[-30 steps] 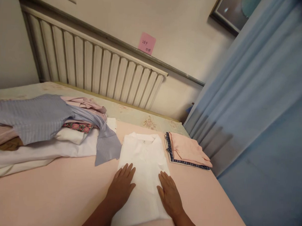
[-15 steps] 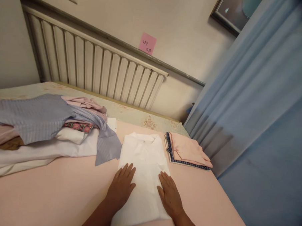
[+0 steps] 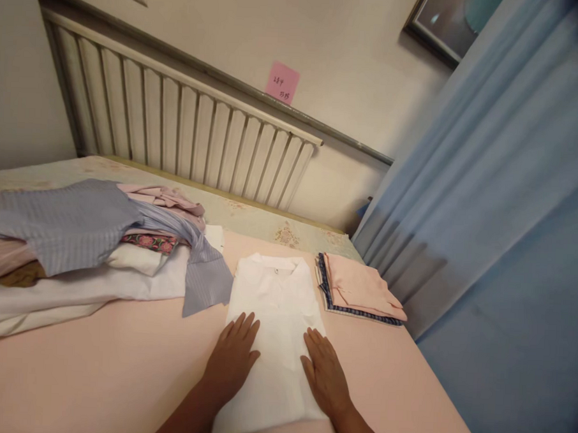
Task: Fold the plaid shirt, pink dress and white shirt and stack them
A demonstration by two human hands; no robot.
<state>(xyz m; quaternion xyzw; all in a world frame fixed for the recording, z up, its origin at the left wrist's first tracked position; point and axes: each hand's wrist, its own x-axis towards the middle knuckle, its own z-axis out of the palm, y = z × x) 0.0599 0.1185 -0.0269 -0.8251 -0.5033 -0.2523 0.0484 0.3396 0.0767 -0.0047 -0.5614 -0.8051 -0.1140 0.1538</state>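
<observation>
A white collared shirt [image 3: 274,343] lies in front of me, folded into a long, narrow shape with its collar at the far end. My left hand [image 3: 234,354] rests flat on the shirt's left edge, fingers stretched out and pointing away from me. On the opposite edge my right hand [image 3: 324,371] lies flat too, its fingers extended. Neither hand grips anything. Under the shirt is a pale pink sheet [image 3: 133,369].
At the left is a loose heap of garments, with a blue-grey striped shirt [image 3: 73,223] on top. Right of the white shirt sits a folded stack [image 3: 362,290], peach over dark blue. A radiator [image 3: 192,129] and a blue curtain [image 3: 441,248] border the surface.
</observation>
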